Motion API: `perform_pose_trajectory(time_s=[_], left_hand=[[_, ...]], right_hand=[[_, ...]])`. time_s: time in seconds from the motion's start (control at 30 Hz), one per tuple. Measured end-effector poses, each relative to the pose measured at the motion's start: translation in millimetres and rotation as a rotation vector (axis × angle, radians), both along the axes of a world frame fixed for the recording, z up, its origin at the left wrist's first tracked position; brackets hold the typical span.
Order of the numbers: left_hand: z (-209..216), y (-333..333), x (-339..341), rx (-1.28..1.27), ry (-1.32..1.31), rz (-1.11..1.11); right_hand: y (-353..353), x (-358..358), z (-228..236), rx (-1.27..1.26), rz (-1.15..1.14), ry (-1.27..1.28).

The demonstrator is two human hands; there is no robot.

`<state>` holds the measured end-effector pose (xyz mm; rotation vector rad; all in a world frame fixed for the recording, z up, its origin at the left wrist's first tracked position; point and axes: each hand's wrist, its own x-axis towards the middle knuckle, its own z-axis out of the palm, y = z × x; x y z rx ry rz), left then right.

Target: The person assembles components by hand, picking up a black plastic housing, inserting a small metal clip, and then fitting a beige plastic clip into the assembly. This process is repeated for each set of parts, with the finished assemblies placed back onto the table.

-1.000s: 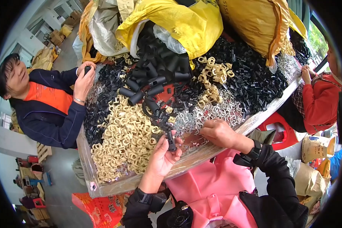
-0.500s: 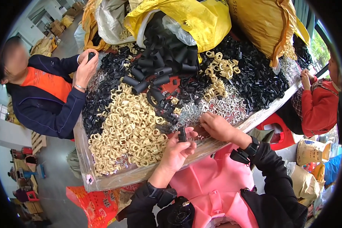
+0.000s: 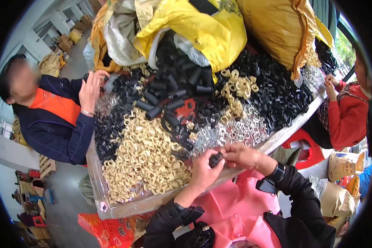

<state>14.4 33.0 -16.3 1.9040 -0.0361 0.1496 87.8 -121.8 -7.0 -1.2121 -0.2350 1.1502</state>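
Observation:
Near the table's front edge, my left hand point(image 3: 203, 170) grips a short black plastic tube point(image 3: 214, 160) between thumb and fingers. My right hand point(image 3: 246, 157) meets it from the right, its fingertips pinched together against the tube's end. Whatever sits in that pinch is too small and hidden to name. Just beyond my hands lies a heap of silver metal clips point(image 3: 242, 130). Left of them spreads a big pile of beige plastic ring-shaped pieces point(image 3: 146, 161). Larger black tubes point(image 3: 169, 93) lie farther back.
A wooden rim point(image 3: 153, 201) edges the table. Yellow sacks point(image 3: 281, 33) stand along its far side. Small black parts point(image 3: 277, 89) cover the right. One co-worker point(image 3: 56, 111) sits at left, another point(image 3: 349, 107) at right. A red stool point(image 3: 301, 146) stands beside the table.
My right hand has left the metal clips and come to the black tube in my left hand. The left co-worker's hands have shifted, and the view has tilted slightly.

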Motion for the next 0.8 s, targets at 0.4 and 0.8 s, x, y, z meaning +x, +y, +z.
perform_pose_trajectory(time_s=[0.4,0.8], left_hand=[[45.4,93.7,-16.3,0.514,-0.221,0.491],[19.9,129.3,-3.0,0.725,0.075,0.39]], right_hand=[[17.7,16.8,-1.1,-0.233,-0.062,-0.836],[22.8,17.5,10.4,-0.3,0.049,-1.174]])
